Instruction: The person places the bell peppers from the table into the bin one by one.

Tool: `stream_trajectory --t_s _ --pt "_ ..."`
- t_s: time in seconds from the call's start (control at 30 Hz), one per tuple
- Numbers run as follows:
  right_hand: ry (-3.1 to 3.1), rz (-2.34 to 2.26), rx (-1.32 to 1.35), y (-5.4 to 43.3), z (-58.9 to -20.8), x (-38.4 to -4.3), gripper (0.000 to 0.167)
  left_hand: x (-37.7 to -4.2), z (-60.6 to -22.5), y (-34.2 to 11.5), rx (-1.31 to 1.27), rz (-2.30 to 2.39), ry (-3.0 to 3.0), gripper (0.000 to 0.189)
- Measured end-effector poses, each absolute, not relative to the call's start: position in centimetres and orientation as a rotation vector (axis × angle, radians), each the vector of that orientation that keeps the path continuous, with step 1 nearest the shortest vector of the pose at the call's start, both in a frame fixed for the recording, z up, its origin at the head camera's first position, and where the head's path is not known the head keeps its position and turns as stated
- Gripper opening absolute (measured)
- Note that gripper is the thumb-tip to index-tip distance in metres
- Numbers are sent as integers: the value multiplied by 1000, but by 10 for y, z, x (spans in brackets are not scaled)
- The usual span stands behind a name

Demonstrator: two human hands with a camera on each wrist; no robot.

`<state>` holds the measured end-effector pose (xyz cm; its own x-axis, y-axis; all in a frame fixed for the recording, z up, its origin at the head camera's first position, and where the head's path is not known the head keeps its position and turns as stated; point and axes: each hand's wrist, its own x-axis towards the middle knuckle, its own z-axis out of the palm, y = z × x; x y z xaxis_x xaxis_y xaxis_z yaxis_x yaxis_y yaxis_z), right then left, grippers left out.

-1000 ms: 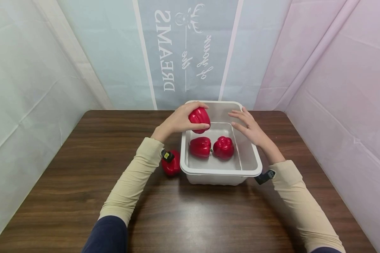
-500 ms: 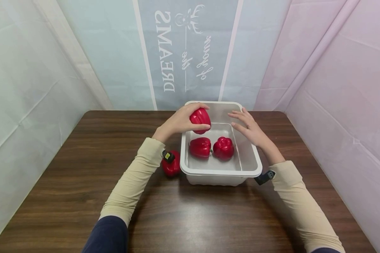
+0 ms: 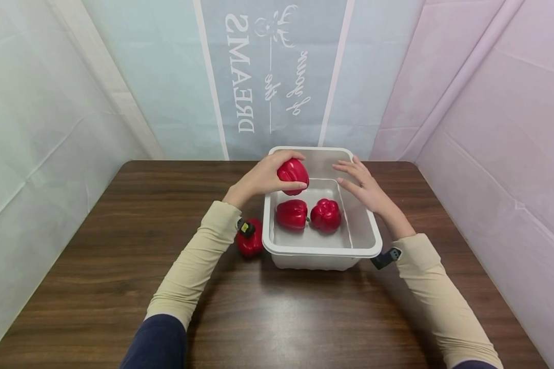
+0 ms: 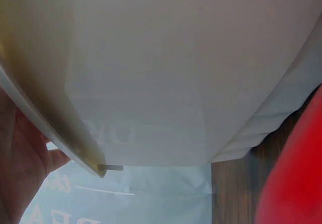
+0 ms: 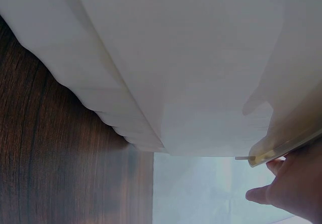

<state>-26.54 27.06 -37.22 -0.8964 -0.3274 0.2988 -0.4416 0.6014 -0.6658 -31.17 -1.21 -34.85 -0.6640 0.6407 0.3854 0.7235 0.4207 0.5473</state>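
Note:
My left hand (image 3: 270, 173) grips a red bell pepper (image 3: 294, 176) between thumb and fingers, over the back left part of a white plastic bin (image 3: 322, 251). Inside the bin, a second bell pepper (image 3: 292, 214) lies on its side with its stem to the right, and a third bell pepper (image 3: 325, 216) sits beside it. My right hand (image 3: 363, 185) hovers at the bin's right rim, fingers spread and holding nothing. The left wrist view is mostly bin wall (image 4: 151, 73), with part of my left hand (image 4: 22, 163) at the edge. My right hand (image 5: 294, 183) shows beyond the rim in the right wrist view.
Another red bell pepper (image 3: 249, 241) rests on the brown wooden table (image 3: 166, 205), against the bin's left side and partly under my left wrist. A printed cloth backdrop (image 3: 277, 77) stands behind the table, with pale cloth walls (image 3: 503, 169) at both sides.
My left hand and the pepper in it have shifted very slightly to the right. The right hand, the bin and the other peppers stay where they were.

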Motion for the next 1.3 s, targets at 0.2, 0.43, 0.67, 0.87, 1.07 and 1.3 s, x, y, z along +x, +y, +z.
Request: stream_trajectory --t_s 0.2,0.43,0.67,0.87,1.07,1.3 --pt "-2673 1172 655 270 -372 -264 44 -312 -348 -15 -1251 -1034 -2558 57" --pt "-2675 1162 663 269 -369 -265 45 -310 -346 -27 -1280 -960 -2492 54" --pt "-2681 1170 657 269 -369 -265 45 -309 -354 -40 -1303 -923 -2447 55" --pt "-2685 1172 643 268 -370 -264 46 -306 -359 -46 -1288 -910 -2462 54" --pt "-2687 1176 643 269 -372 -264 46 -300 -364 -51 -1265 -932 -2463 51" --pt "-2677 1175 645 270 -369 -264 45 -296 -365 -59 -1237 -930 -2416 52"
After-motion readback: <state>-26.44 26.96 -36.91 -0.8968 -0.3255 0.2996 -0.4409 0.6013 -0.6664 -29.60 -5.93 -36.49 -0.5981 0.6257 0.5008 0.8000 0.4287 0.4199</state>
